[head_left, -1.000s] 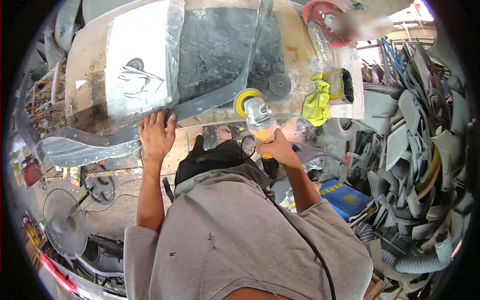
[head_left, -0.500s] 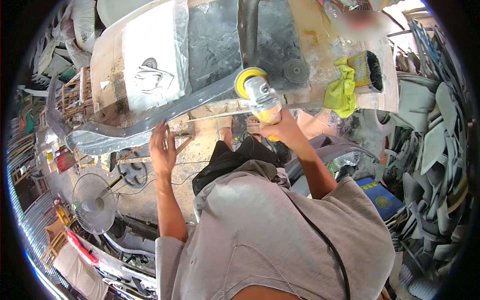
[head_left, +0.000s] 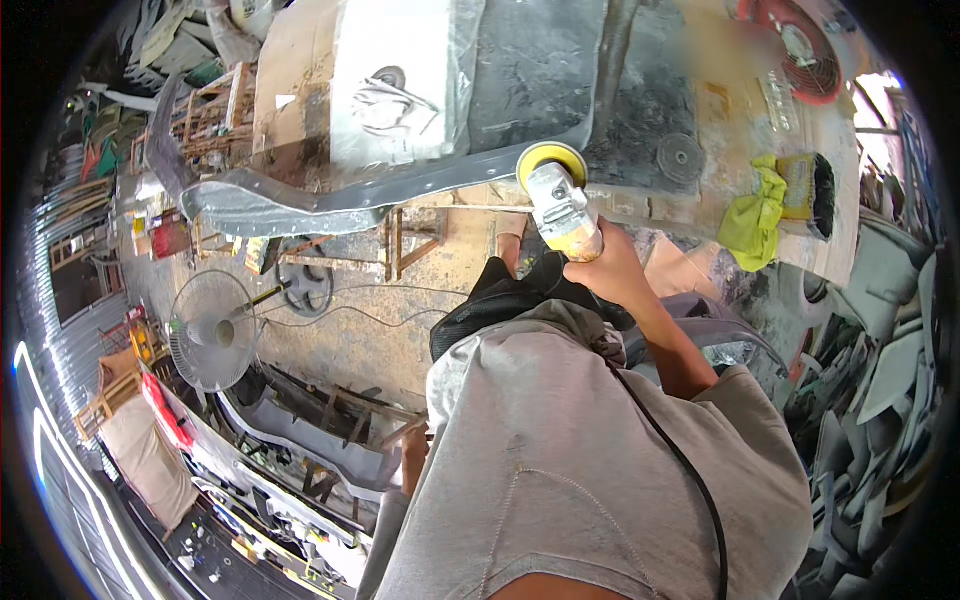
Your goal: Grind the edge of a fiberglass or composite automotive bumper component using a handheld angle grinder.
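Observation:
In my right hand [head_left: 612, 268] is a handheld disc sander [head_left: 563, 205], silver and yellow-orange, its round yellow pad pointing away from me. The fingers wrap round the rear of its body. Its pad overlaps a long curved grey panel [head_left: 420, 180], shaped like a bumper part, at the bend where the panel turns away from me. Whether pad and panel touch, I cannot tell. That panel runs left along the near edge of the work table [head_left: 290, 130] and sticks out past it. Of my left arm, only a bit of forearm [head_left: 413, 460] shows beside the shirt; the left hand is hidden.
A yellow-green cloth [head_left: 752, 220] hangs by a yellow tin [head_left: 797, 186] at the table's right. A round disc [head_left: 680, 157] and crumpled white gloves [head_left: 392, 105] lie on top. A standing fan [head_left: 212, 330] is at left; grey panels [head_left: 890, 370] are heaped at right.
My left hand has left the panel's near edge and dropped back beside my body, out of sight. The view has shifted left; my right hand still grips the sander at the panel's bend.

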`<move>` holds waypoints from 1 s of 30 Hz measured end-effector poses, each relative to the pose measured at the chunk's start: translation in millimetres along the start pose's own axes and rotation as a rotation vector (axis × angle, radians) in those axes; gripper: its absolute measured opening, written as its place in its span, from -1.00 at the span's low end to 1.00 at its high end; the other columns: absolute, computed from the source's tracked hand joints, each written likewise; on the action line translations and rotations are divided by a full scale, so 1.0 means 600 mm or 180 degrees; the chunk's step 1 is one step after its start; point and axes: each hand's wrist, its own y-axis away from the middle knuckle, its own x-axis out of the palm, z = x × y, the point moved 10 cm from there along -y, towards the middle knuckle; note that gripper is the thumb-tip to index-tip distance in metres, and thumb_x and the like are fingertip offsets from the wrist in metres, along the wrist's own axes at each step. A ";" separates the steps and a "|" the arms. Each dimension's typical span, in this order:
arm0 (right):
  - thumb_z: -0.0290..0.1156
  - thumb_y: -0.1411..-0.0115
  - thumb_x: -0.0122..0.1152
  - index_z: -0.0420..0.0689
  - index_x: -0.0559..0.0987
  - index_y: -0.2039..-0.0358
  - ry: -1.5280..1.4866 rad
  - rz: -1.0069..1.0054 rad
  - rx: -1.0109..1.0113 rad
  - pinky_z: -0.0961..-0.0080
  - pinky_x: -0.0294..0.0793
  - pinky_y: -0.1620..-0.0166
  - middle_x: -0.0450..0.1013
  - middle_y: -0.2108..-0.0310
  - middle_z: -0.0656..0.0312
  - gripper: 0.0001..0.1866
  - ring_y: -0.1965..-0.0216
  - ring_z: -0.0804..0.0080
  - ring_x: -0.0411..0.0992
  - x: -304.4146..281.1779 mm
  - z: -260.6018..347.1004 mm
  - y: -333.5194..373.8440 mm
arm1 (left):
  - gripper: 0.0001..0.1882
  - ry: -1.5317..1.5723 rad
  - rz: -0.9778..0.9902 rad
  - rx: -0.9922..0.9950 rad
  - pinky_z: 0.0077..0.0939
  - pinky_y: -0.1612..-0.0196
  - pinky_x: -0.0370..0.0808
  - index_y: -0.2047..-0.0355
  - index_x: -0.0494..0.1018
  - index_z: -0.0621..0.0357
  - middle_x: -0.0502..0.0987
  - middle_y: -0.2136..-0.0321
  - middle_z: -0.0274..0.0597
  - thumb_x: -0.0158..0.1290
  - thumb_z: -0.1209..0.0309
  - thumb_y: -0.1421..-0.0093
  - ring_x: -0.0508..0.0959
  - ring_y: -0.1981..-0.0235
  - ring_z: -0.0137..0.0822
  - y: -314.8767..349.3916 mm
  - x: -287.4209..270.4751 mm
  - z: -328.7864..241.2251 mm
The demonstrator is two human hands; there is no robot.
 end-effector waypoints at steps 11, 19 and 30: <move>-0.34 0.27 0.37 -0.26 0.49 0.15 0.0570 0.0542 -0.0095 0.27 0.46 0.09 0.53 0.24 -0.09 -0.41 0.15 -0.01 0.51 0.122 0.079 -0.033 | -0.62 0.0726 0.0216 0.1363 -0.57 0.34 0.42 0.09 0.50 0.28 0.55 0.47 -0.20 0.00 0.22 -0.26 0.50 0.46 -0.48 0.041 0.094 -0.233; -0.33 0.26 0.39 -0.26 0.50 0.17 0.1044 0.0878 0.0064 0.30 0.47 0.11 0.54 0.25 -0.07 -0.43 0.18 0.03 0.52 0.215 0.128 -0.065 | -0.63 0.1063 0.0210 0.0572 -0.52 0.32 0.44 0.10 0.50 0.27 0.58 0.52 -0.16 0.05 0.22 -0.25 0.60 0.50 -0.40 -0.035 0.082 -0.213; -0.37 0.25 0.46 -0.28 0.47 0.16 0.0807 0.1537 -0.0060 0.33 0.49 0.13 0.54 0.31 -0.04 -0.41 0.20 0.08 0.54 0.420 0.230 -0.101 | -0.55 0.2136 0.1175 0.1982 -0.46 0.11 0.44 -0.04 0.39 0.25 0.56 0.19 -0.12 0.01 0.15 -0.31 0.50 0.17 -0.40 0.070 0.079 -0.521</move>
